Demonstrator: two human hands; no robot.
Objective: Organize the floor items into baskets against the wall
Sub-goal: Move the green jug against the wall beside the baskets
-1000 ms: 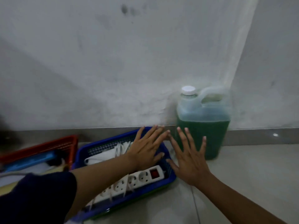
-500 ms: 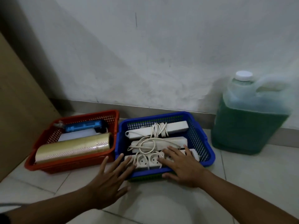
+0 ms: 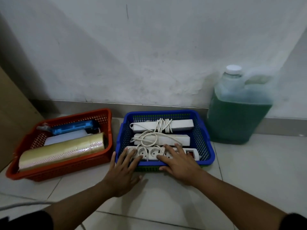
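A blue basket (image 3: 206, 140) sits on the tiled floor close to the wall, holding three white power strips: one at the back (image 3: 181, 124) wrapped in its cord, one in the middle (image 3: 174, 139), and one at the front (image 3: 149, 152). My right hand (image 3: 179, 165) holds the basket's front rim, fingers over the front strip, thumb on the outer wall. My left hand (image 3: 123, 173) lies flat with spread fingers on the rim's front left corner. Left of it, a red basket (image 3: 66, 168) holds a big roll of clear tape (image 3: 63, 151) and a blue item (image 3: 73, 128).
A large jug of green liquid (image 3: 237, 117) with a white cap stands against the wall right of the blue basket. A brown cardboard panel (image 3: 10, 113) leans at the far left. A pale cable (image 3: 20, 205) crosses the floor at bottom left.
My hands came back from the far rim near the jug to the blue basket's front edge. My left hand slid from the floor up onto the rim.
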